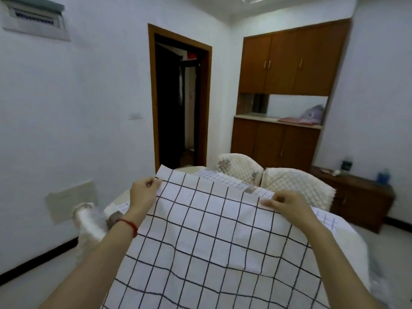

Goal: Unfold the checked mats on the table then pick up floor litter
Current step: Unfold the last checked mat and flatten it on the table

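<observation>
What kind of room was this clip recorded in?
Most likely a dining room in a home. A covered table has padded chairs pushed up to it, built-in wooden cupboards line the far wall, and both hands hold a checked mat over the table.

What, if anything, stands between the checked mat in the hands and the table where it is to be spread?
Nothing visible does. Both hands, left and right, pinch the mat by its far edge over the table, though the mat hides most of the tabletop beneath it.

White walls (66, 108), dark doorway (176, 103), brown wooden cabinets (287, 63).
</observation>
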Demonstrator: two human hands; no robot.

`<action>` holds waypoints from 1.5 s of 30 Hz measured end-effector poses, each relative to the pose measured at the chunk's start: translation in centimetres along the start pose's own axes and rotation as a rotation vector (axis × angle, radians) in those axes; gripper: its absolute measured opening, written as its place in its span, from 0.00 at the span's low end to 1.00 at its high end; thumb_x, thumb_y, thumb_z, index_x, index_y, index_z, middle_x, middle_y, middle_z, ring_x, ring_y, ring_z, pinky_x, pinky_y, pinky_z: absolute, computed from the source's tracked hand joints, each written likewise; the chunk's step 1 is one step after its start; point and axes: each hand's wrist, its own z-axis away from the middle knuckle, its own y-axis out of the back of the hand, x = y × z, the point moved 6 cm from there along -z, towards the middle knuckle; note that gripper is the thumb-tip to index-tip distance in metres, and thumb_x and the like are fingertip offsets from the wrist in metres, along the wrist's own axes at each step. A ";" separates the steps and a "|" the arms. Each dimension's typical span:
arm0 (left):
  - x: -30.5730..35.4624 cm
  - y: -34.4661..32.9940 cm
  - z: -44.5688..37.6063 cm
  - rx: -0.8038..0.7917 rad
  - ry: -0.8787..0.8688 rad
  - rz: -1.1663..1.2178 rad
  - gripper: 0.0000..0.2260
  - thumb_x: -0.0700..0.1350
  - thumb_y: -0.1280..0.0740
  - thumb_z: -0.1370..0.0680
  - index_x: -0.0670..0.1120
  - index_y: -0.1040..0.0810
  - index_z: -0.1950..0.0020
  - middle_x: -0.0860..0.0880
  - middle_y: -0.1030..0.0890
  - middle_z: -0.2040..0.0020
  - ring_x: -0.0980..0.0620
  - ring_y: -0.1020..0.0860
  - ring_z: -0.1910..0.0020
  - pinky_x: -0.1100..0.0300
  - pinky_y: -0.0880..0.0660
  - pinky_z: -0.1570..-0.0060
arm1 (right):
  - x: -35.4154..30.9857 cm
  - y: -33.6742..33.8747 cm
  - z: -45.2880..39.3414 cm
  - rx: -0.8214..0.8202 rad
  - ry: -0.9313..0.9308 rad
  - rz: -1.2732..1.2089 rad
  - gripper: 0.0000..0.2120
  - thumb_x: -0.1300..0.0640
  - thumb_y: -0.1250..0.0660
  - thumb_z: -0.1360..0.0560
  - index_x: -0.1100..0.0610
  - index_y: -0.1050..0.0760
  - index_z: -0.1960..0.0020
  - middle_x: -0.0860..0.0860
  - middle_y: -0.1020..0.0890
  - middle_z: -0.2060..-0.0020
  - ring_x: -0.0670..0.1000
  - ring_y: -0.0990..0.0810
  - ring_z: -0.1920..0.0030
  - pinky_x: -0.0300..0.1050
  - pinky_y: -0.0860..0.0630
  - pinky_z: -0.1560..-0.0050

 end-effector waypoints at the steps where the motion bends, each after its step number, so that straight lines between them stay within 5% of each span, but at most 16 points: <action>1: -0.5 -1.6 -0.2 -0.014 0.010 -0.001 0.11 0.42 0.34 0.25 0.43 0.24 0.67 0.47 0.26 0.71 0.50 0.29 0.66 0.61 0.34 0.64 | 1.6 0.6 -0.2 0.004 -0.035 0.006 0.19 0.45 0.26 0.35 0.52 0.29 0.77 0.46 0.29 0.78 0.44 0.33 0.74 0.39 0.36 0.70; 8: -5.4 -12.4 -0.8 -0.181 0.094 -0.058 0.15 0.46 0.35 0.25 0.47 0.29 0.72 0.50 0.31 0.74 0.52 0.34 0.72 0.61 0.37 0.70 | 11.5 1.5 0.4 -0.078 -0.258 0.037 0.18 0.47 0.26 0.35 0.60 0.24 0.71 0.47 0.29 0.77 0.42 0.34 0.76 0.32 0.38 0.75; 12: -9.1 -18.6 -0.8 -0.304 0.126 -0.098 0.18 0.46 0.35 0.24 0.45 0.33 0.73 0.49 0.35 0.75 0.51 0.36 0.73 0.59 0.39 0.71 | 16.5 0.6 0.9 -0.015 -0.370 0.123 0.11 0.52 0.31 0.28 0.52 0.23 0.68 0.46 0.21 0.70 0.47 0.25 0.66 0.40 0.31 0.66; 21: -18.3 -30.8 -1.3 -0.612 0.219 -0.113 0.09 0.44 0.35 0.24 0.42 0.23 0.62 0.46 0.25 0.68 0.49 0.29 0.67 0.60 0.33 0.68 | 26.9 -4.7 1.7 0.000 -0.650 0.312 0.09 0.60 0.41 0.23 0.60 0.23 0.56 0.55 0.19 0.56 0.54 0.23 0.57 0.46 0.27 0.56; 31: -28.4 -39.1 -3.2 -0.796 0.204 -0.250 0.11 0.49 0.34 0.25 0.56 0.25 0.68 0.59 0.26 0.69 0.63 0.29 0.67 0.68 0.34 0.69 | 34.7 -11.4 0.4 -0.073 -0.758 0.472 0.10 0.64 0.43 0.22 0.60 0.23 0.50 0.58 0.21 0.52 0.60 0.22 0.52 0.49 0.26 0.51; 39: -31.0 -41.5 -4.0 -0.820 0.097 -0.327 0.14 0.49 0.35 0.24 0.54 0.27 0.71 0.52 0.26 0.74 0.53 0.27 0.72 0.63 0.35 0.74 | 37.2 -13.6 -1.6 0.003 -0.706 0.639 0.10 0.64 0.41 0.23 0.63 0.22 0.49 0.60 0.21 0.56 0.61 0.23 0.55 0.49 0.33 0.55; 42: -29.3 -41.3 -4.0 -0.807 0.036 -0.401 0.08 0.46 0.36 0.23 0.48 0.25 0.63 0.47 0.25 0.69 0.45 0.26 0.65 0.60 0.34 0.71 | 37.0 -13.7 -1.8 0.105 -0.703 0.650 0.07 0.67 0.36 0.26 0.66 0.20 0.52 0.63 0.21 0.57 0.63 0.23 0.55 0.52 0.32 0.50; 45: -27.4 -41.3 -2.9 -0.786 -0.135 -0.590 0.13 0.46 0.36 0.24 0.39 0.26 0.44 0.39 0.24 0.46 0.40 0.28 0.46 0.47 0.28 0.49 | 35.1 -14.7 -1.6 0.261 -0.673 0.656 0.08 0.66 0.31 0.29 0.64 0.20 0.50 0.63 0.20 0.52 0.64 0.22 0.51 0.57 0.30 0.43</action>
